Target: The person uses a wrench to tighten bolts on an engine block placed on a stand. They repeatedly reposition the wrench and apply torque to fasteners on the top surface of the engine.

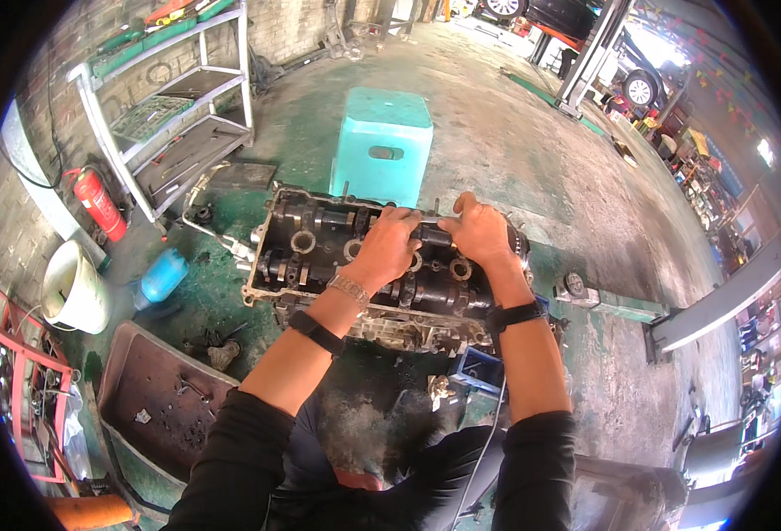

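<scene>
Both hands, left hand and right hand, grip the camshaft on the cylinder head, fingers closed, stool at twelve o'clock; lifting evenly seems next.

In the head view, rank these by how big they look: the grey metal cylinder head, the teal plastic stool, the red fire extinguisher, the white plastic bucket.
1. Grey metal cylinder head, largest.
2. Teal plastic stool.
3. White plastic bucket.
4. Red fire extinguisher, smallest; close to the bucket, and fisheye bending near the rim makes that pair unsure.
</scene>
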Motion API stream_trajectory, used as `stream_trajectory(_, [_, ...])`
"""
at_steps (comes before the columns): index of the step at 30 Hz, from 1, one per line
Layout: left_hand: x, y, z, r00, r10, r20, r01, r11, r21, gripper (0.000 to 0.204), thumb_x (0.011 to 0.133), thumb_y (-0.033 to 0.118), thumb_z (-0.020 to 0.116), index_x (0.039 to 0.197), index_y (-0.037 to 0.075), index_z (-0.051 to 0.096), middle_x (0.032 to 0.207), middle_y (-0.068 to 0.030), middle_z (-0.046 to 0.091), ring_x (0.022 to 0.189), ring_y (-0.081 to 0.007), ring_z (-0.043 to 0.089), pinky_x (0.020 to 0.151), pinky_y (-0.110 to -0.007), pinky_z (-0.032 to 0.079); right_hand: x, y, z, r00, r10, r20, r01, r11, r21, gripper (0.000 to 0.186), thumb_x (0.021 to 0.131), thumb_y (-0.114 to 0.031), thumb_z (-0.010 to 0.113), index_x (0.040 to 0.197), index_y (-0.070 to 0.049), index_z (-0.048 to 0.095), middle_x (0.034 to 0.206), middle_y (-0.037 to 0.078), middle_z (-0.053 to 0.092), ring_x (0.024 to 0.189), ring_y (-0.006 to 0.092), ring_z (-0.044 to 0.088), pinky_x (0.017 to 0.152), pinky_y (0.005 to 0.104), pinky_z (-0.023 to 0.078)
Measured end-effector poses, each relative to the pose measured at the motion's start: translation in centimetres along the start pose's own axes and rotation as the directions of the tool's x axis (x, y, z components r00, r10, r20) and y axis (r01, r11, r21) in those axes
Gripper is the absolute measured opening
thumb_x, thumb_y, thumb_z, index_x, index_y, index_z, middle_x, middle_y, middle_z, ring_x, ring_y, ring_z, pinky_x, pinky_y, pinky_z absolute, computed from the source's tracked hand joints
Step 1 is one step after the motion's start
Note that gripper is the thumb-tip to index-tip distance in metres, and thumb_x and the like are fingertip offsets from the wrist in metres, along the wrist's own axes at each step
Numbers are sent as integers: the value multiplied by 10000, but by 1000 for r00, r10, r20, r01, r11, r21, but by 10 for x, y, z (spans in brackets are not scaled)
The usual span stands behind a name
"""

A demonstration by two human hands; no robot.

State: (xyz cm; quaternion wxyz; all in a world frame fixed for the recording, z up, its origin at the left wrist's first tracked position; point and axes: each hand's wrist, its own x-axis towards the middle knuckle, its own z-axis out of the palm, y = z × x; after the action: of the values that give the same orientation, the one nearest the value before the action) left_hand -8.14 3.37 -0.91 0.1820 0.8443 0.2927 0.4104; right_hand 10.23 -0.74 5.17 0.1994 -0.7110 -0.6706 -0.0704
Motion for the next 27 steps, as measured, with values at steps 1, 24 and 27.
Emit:
stream_trajectory(1, [0, -1, 1, 999, 18, -35, -19, 1000, -8, 423, 757, 1, 701, 1173, -11, 629, 1179, -209, 613, 1144, -385, 539, 998, -442, 430, 0, -1, 0, 1000, 23, 5, -23, 1000, 5, 396, 800, -356, 756, 987, -45, 599, 827, 199, 692, 836, 399, 672, 740, 486, 518])
stream_trajectory(24, [6, -18, 7, 992, -97, 75, 99, 995, -19, 511, 798, -26, 722, 1291, -25, 589, 1321, -196, 564, 1222, -344, 535, 1032, -395, 441, 3, -2, 21, 994, 96, 58, -88, 988, -123, 563, 829, -430, 706, 1144, 4, 532, 959, 156, 707, 933, 313, 697, 918, 417, 459])
stream_trajectory(27, [6, -18, 7, 994, -89, 68, 89, 996, 4, 517, 791, -31, 723, 1290, -28, 587, 1319, -200, 564, 1219, -345, 537, 1040, -395, 434, 3, -2, 21, 993, 103, 56, -94, 986, -139, 554, 832, -420, 704, 1150, 0, 534, 956, 151, 708, 937, 307, 696, 921, 418, 457])
